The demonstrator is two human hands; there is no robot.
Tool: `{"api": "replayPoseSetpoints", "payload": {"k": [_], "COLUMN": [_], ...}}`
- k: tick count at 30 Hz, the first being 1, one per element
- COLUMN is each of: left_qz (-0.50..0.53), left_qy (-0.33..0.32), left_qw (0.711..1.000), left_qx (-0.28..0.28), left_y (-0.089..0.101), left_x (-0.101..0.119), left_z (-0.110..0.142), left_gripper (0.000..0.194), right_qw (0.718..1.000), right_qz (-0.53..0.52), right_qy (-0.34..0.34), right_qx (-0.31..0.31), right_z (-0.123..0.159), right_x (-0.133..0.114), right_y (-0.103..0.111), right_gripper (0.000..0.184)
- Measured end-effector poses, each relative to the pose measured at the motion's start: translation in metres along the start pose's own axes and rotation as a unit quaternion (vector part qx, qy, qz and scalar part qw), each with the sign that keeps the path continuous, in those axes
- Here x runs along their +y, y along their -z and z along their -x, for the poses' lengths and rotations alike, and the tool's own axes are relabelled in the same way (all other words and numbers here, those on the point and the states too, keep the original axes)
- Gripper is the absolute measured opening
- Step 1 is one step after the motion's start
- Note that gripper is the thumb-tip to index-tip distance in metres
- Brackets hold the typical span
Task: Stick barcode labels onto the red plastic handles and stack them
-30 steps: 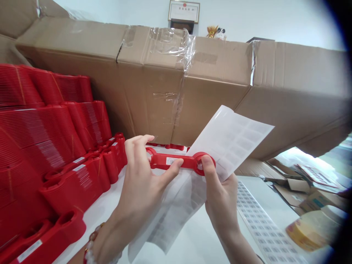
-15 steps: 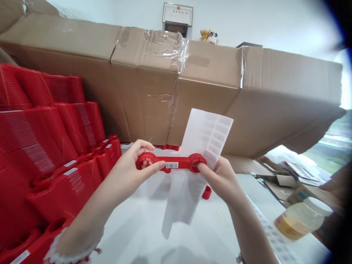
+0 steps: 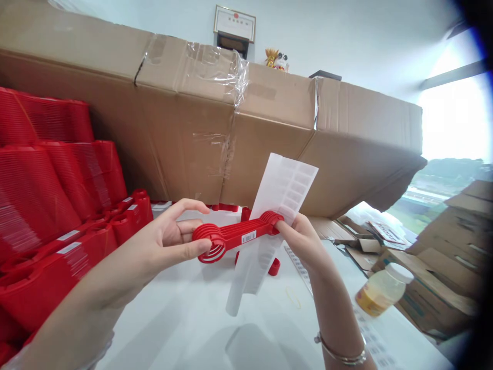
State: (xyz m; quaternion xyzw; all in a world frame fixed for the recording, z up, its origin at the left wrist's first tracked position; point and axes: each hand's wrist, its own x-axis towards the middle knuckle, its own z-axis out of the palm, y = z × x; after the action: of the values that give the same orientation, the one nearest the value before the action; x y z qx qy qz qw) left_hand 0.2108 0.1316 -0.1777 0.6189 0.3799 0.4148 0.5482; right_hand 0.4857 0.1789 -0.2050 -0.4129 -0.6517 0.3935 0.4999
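The person's left hand [image 3: 165, 236] and right hand [image 3: 304, 241] stand apart, but both hold one long red plastic piece [image 3: 231, 241] in the air above the white table [image 3: 173, 313]. This piece has a round ring shape at each end. The left hand holds the ring end near the image centre, with the thumb lying on its front and the fingers curving around behind it. The right hand pinches the other end, and the same hand also seems to hold a white sheet of labels [image 3: 285, 190], which rises behind the piece and hangs down below it. A small barcode sticker [image 3: 248, 237] sits on the middle of the red piece. On the left side, many red plastic pieces stand in tight stacks [image 3: 46, 190], with white labels on some of them. Behind them are large cardboard boxes [image 3: 185, 128] joined with clear tape, and a small red piece [image 3: 274, 267] lies on the table below the sheet. To the right, a strip of printed labels [image 3: 298, 267], a thin rubber band [image 3: 292, 297] and a plastic bottle with yellow contents [image 3: 381, 293] are on or near the table. A metal bracelet [image 3: 341, 352] circles the right wrist, and more cardboard boxes [image 3: 447, 257] are piled near the bright window [image 3: 454, 118].
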Motion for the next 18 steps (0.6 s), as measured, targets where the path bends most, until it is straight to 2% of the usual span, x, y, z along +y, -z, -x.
{"api": "replayPoseSetpoints", "payload": {"k": [7, 11, 14, 18], "left_qz": [-0.010, -0.025, -0.012, 0.029], "left_qy": [-0.007, 0.000, -0.015, -0.029], "left_qw": [0.999, 0.999, 0.997, 0.989], "left_qx": [0.036, 0.039, 0.080, 0.143], "left_y": [-0.006, -0.006, -0.007, -0.007], "left_x": [0.003, 0.002, 0.001, 0.000], "left_z": [0.004, 0.003, 0.000, -0.006], "left_gripper": [0.063, 0.046, 0.034, 0.039], "right_qw": [1.000, 0.999, 0.998, 0.993], "right_qz": [-0.009, 0.024, 0.068, 0.101], "right_qy": [0.002, 0.003, 0.014, 0.032], "right_qx": [-0.027, -0.023, 0.008, 0.050], "right_z": [0.001, 0.003, 0.006, 0.010], "right_x": [0.000, -0.003, -0.007, -0.011], "right_y": [0.002, 0.001, -0.005, -0.013], "right_gripper": [0.015, 0.013, 0.016, 0.024]}}
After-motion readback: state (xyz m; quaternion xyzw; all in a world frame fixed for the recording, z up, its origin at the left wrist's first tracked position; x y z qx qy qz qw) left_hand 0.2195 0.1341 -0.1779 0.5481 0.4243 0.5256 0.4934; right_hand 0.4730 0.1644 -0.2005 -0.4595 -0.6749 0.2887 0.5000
